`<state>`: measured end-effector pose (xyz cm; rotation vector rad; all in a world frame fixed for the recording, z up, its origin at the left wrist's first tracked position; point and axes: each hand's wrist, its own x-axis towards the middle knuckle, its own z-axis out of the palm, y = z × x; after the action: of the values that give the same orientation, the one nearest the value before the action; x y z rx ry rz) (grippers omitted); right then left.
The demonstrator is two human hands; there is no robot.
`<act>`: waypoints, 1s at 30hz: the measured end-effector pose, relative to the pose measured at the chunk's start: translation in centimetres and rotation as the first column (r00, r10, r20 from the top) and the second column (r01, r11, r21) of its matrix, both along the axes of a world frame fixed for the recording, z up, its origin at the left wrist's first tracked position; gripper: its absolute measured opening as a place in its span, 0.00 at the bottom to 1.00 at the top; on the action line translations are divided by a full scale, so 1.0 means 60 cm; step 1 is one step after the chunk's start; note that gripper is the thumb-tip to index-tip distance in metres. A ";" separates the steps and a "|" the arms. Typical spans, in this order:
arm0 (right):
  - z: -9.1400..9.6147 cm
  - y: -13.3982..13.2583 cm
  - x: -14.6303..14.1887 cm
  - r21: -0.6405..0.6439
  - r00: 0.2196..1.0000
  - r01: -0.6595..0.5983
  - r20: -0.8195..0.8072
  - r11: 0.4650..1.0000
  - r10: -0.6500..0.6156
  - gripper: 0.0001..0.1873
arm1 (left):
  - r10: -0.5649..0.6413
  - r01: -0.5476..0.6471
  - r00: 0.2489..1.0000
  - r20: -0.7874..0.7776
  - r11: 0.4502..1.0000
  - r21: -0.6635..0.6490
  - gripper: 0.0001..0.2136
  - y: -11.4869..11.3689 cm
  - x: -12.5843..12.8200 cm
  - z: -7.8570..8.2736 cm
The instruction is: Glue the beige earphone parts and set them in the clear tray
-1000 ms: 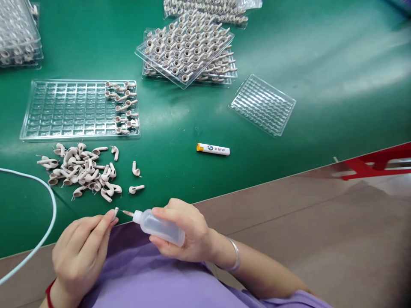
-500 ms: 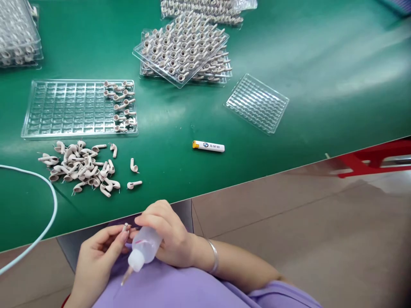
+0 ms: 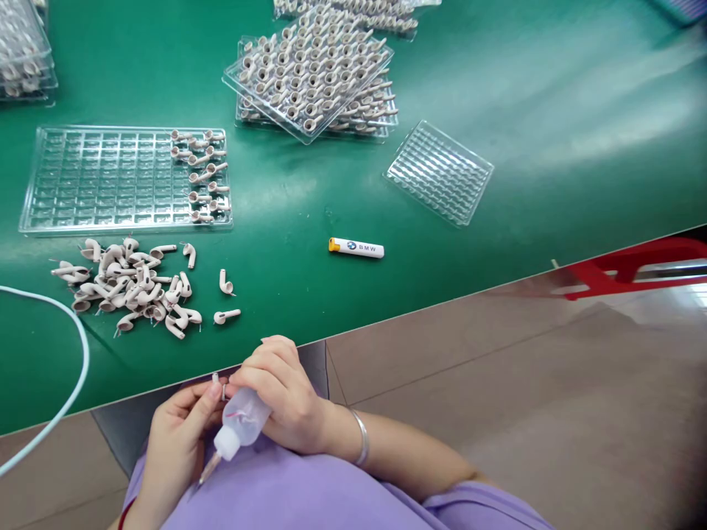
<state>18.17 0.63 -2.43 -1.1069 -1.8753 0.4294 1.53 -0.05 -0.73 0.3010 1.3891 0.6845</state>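
My left hand [image 3: 180,427] is closed, its thumb and fingers pinching a small white earbud shell [image 3: 215,377] whose stem end pokes up past the thumb. My right hand [image 3: 287,397] grips a translucent squeeze bottle [image 3: 246,417] in its palm, with the white cap and thin nozzle slanting down to the left. The fingertips of the right hand meet those of the left beside the shell. A small pale piece shows between them; I cannot tell whether it belongs to the same shell. Both hands are over my lap, just below the table edge.
Loose earbud shells [image 3: 135,283] lie heaped on the green table [image 3: 287,287]. Behind them sits a partly filled clear tray [image 3: 104,180]. Filled trays [image 3: 312,73] are stacked farther back. A bare tray [image 3: 439,173], a lighter [image 3: 356,248] and a white cable [image 3: 82,353] are also there.
My right hand's fingertips have come closer to the left hand's, and the bottle has shifted slightly left. The view has moved a little, so the table things appear farther left and higher.
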 end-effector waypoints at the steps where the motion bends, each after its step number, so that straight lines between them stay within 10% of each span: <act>1: 0.000 -0.001 0.001 -0.008 1.000 -0.006 -0.001 1.000 0.006 0.03 | -0.008 0.008 1.000 -0.003 1.000 0.009 0.15 0.000 0.000 0.000; 23: 0.010 0.004 0.005 -0.032 1.000 -0.019 0.023 0.999 0.020 0.04 | 0.006 -0.002 0.999 -0.032 0.993 0.121 0.15 0.009 0.014 -0.001; 27: 0.029 0.021 0.024 -0.098 0.993 -0.119 -0.016 0.988 0.117 0.01 | -0.270 0.287 0.955 -0.120 0.944 0.162 0.14 0.017 -0.013 0.024; 30: 0.044 0.050 0.042 -0.169 0.984 -0.123 -0.147 0.978 0.099 0.06 | -0.410 0.544 0.824 -0.390 0.767 0.342 0.10 0.030 -0.034 0.056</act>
<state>20.69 3.63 0.23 -1.0619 -1.8089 0.7312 -0.49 1.74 2.61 1.1320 1.3392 0.5199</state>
